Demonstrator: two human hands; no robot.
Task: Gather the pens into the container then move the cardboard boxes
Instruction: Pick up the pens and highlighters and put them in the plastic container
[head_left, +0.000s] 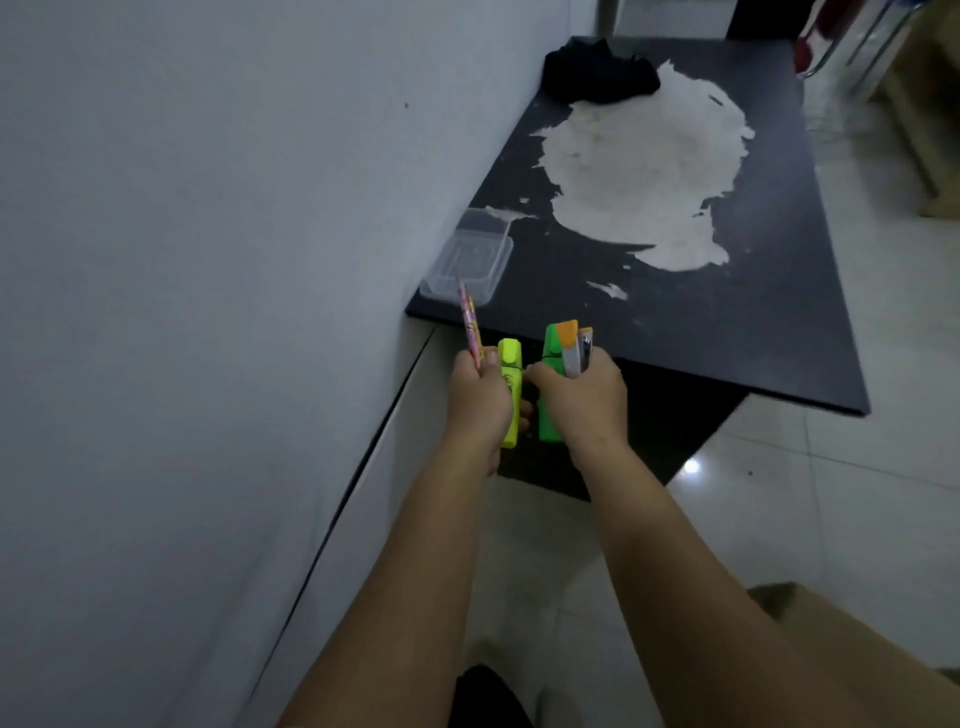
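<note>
My black table (779, 312) has a big worn pale patch (639, 161); a black bundle (597, 70), maybe cloth, lies at its far corner by the wall (208, 208).

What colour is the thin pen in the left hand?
Pink pen, patterned; seen in the head view.

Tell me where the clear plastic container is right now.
In the head view, the clear plastic container sits on the black table's near left corner, against the wall, just beyond the pink pencil in the left hand.
</note>
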